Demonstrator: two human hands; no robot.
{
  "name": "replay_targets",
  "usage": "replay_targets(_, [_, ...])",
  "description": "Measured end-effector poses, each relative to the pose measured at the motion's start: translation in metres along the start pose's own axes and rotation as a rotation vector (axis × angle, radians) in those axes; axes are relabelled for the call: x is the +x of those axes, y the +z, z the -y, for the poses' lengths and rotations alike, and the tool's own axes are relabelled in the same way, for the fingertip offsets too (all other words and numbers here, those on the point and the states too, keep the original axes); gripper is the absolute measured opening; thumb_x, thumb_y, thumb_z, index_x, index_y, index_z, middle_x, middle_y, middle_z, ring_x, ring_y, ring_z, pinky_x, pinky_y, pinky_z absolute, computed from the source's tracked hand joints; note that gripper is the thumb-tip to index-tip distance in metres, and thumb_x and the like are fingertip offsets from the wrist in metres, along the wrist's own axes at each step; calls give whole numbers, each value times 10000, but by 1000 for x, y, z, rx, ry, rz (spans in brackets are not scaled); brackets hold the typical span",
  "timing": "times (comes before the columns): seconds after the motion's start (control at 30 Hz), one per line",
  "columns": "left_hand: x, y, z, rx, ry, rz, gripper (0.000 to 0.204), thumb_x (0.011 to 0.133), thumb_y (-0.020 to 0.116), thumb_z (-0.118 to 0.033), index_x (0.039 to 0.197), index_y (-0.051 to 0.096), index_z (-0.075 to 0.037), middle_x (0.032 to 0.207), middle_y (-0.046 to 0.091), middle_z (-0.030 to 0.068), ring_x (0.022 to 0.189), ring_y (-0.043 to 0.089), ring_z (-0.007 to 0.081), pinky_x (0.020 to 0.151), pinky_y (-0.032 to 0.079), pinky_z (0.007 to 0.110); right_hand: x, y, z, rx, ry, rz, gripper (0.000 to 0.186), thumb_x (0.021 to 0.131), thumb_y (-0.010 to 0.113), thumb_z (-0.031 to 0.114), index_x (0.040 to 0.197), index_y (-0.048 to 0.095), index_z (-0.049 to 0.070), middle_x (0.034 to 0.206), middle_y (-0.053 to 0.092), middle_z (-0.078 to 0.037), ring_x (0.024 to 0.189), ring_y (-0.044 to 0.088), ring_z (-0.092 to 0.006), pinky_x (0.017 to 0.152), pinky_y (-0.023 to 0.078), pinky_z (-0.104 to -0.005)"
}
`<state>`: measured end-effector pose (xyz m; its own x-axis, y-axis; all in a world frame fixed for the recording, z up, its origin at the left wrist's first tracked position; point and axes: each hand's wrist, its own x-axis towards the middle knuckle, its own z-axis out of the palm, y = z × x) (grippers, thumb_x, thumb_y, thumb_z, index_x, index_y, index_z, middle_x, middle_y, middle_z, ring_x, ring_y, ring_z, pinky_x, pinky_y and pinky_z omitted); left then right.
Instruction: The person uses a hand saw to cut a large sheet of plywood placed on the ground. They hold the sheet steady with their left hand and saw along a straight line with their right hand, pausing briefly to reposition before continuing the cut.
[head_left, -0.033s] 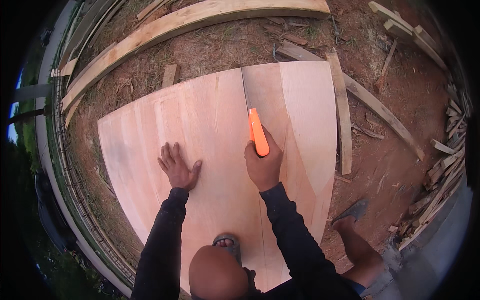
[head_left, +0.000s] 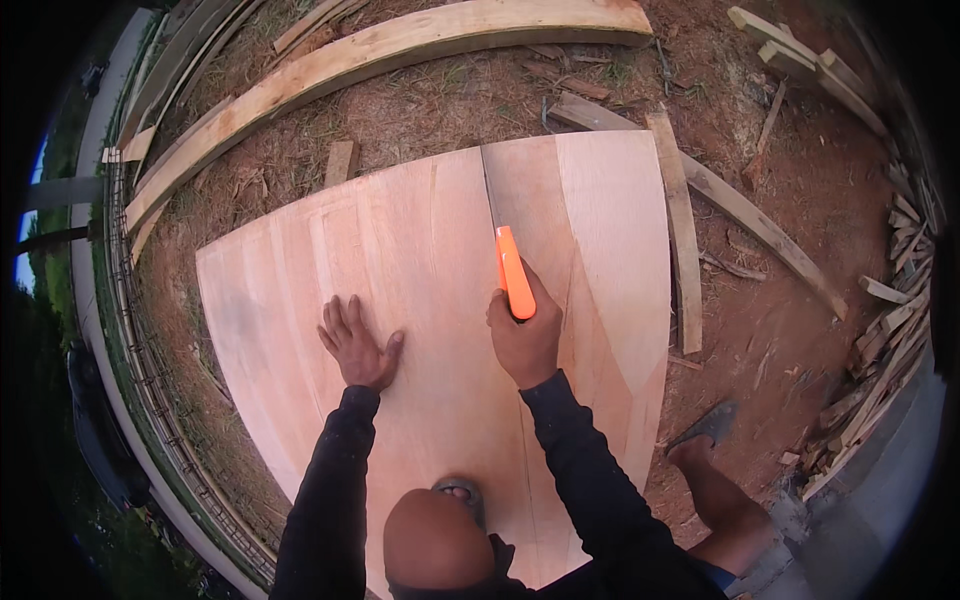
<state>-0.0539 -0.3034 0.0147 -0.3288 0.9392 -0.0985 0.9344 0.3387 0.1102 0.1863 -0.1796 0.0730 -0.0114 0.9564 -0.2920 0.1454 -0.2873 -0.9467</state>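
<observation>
My right hand (head_left: 525,340) is closed on the orange handle (head_left: 516,280) of a handsaw; the thin blade (head_left: 488,180) runs to the far edge of a pale plywood sheet (head_left: 275,290). Left of the saw, my left hand (head_left: 358,345) lies on the plywood with fingers spread. My bent knee (head_left: 435,540) shows at the bottom, over a sandalled foot (head_left: 462,495) on the sheet.
A long beam (head_left: 400,35) lies beyond the sheet, loose planks (head_left: 760,230) on the dirt at right. A scrap wood pile (head_left: 880,370) borders grey concrete. My other foot (head_left: 700,430) is on the dirt. A road and dark vehicle (head_left: 105,420) are far left.
The view has shifted slightly, so the plywood, hands and saw sit a little lower in the picture. Both hands keep the same hold and position on the sheet.
</observation>
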Motion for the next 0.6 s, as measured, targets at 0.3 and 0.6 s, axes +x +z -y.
replay_targets(0.3, [8,9,-11,-43,14,-119,600,965,523,-495,1466,475,-167,1581,280,212,1494,186,400,1162,59,682,2,16,1,-122,-237,-156,504,838,599,-20,1337,558,-79,769,641,-193,651,627,-161,649,511,-315])
replay_targets(0.6, [41,16,-129,-48,233,-112,524,1021,442,-406,1530,376,-302,1648,224,81,1533,92,376,1067,26,815,6,19,17,-202,-104,-177,463,845,663,116,1284,617,-26,883,695,-268,832,703,-402,755,552,-431])
